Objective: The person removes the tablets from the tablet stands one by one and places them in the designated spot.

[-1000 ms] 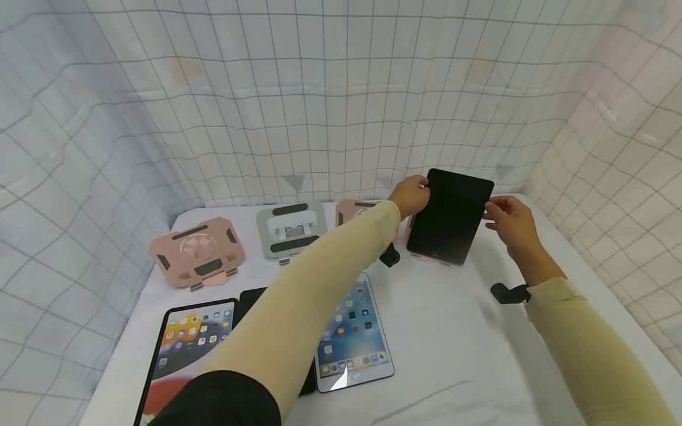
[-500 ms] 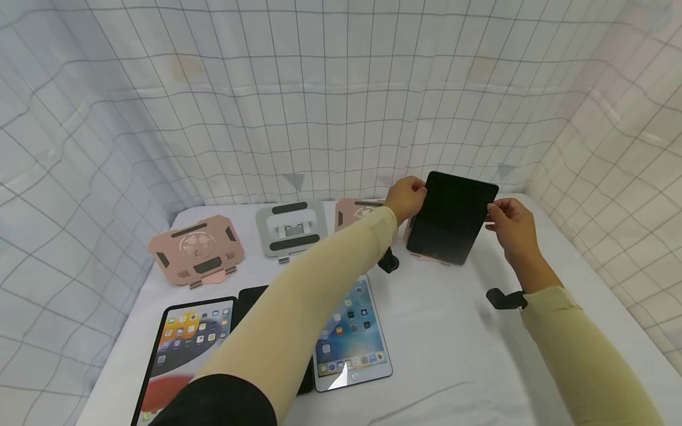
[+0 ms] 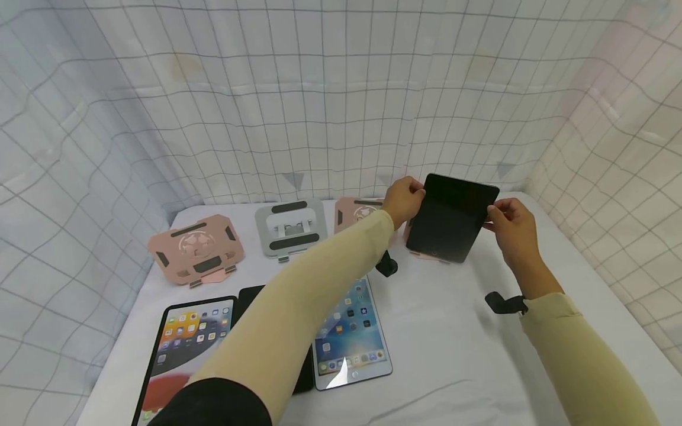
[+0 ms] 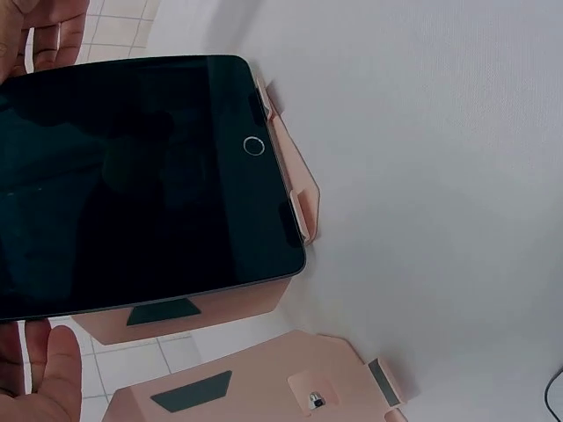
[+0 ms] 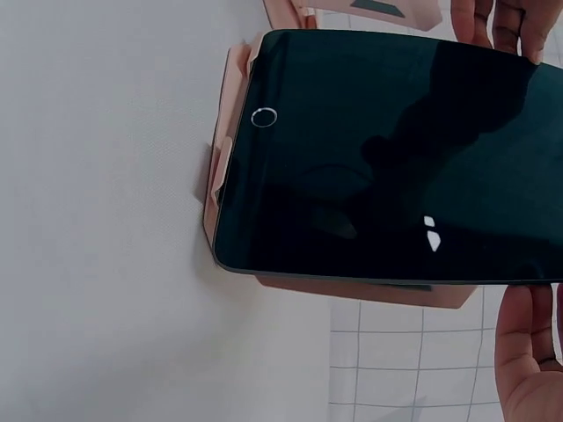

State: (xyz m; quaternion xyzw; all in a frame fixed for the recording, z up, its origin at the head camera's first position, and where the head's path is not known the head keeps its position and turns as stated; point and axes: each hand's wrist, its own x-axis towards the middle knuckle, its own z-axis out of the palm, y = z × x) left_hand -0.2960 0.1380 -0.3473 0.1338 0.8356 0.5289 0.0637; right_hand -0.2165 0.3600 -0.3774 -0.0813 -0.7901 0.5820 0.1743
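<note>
Head view — left hand and right hand pinch the upper corners of a dark-screened tablet, propped on a pink stand at the far right of the white worktop.
Left wrist view — tablet's lower edge sits against the stand's lip.
Right wrist view — fingers curl round the tablet's edge.

Colours around your black tablet

You have a black-screened tablet on a pink stand; beside it sit another pink stand, a grey stand with black pads, and a third pink stand. Your sleeves are beige. The worktop is white; the backdrop is white with a dark grid.
</note>
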